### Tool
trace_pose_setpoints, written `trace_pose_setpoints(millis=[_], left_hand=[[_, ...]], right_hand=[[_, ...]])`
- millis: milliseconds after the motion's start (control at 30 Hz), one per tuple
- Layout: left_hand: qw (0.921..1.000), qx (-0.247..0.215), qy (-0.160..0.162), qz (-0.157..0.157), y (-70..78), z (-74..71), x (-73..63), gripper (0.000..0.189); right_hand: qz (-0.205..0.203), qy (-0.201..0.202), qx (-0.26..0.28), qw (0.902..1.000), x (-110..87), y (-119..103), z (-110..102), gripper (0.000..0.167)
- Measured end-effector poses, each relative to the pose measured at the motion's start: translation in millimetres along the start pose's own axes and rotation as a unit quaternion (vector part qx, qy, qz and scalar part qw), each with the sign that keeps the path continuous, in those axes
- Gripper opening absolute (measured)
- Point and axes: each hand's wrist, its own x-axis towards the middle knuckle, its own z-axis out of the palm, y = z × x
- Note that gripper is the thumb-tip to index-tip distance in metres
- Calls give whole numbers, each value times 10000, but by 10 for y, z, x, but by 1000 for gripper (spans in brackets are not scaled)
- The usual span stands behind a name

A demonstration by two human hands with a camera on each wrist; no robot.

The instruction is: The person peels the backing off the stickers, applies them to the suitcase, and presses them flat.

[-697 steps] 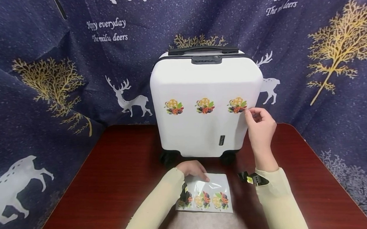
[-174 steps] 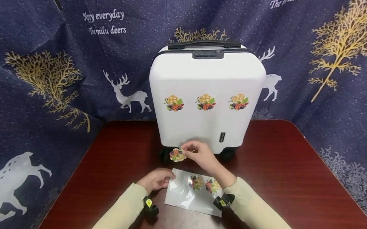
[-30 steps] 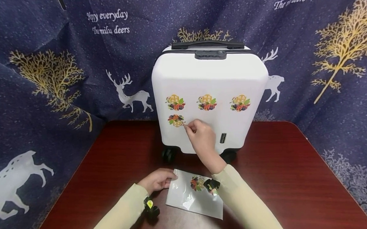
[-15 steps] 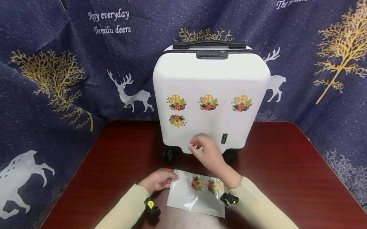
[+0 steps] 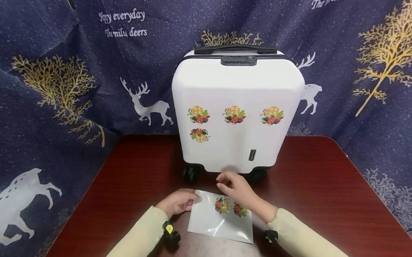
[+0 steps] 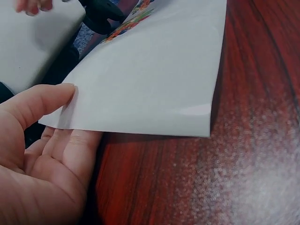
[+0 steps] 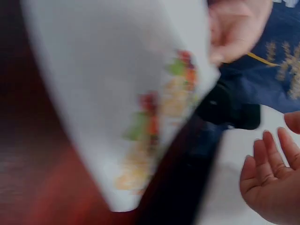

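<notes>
My left hand (image 5: pixel 176 202) pinches the upper left corner of a glossy white sticker sheet (image 5: pixel 213 224), thumb on top and fingers beneath in the left wrist view. Two fruit stickers (image 5: pixel 222 205) show along the sheet's far edge. Just above that edge is my right hand (image 5: pixel 241 190), its fingers loosely bent with nothing between them; it partly covers the right-hand sticker. A white suitcase (image 5: pixel 224 150) stands behind. It bears a row of three fruit stickers (image 5: pixel 234 115) and, below the left one, an upside-down fruit sticker (image 5: pixel 199 135).
The suitcase's black wheels (image 5: pixel 190 172) rest on a dark red wooden table (image 5: pixel 315 185). A blue cloth (image 5: pixel 148 62) with deer and trees hangs behind and at both sides. Each wrist wears a small black camera (image 5: pixel 172 237).
My right hand peeled a fruit sticker, stuck it under the suitcase's left one, let go and came down to the sheet. My left hand has kept its corner since the peeling.
</notes>
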Motion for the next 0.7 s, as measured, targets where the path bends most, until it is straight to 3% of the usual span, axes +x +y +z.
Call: trace_pose_setpoints(millis=[300, 700], left_hand=[[10000, 52, -21, 31, 6, 7, -11, 33], [9999, 132, 33, -52, 7, -4, 18, 33]], right_hand=[[-38, -432, 105, 9990, -118, 239, 97, 17], [176, -861, 35, 9961, -190, 328, 120, 22]])
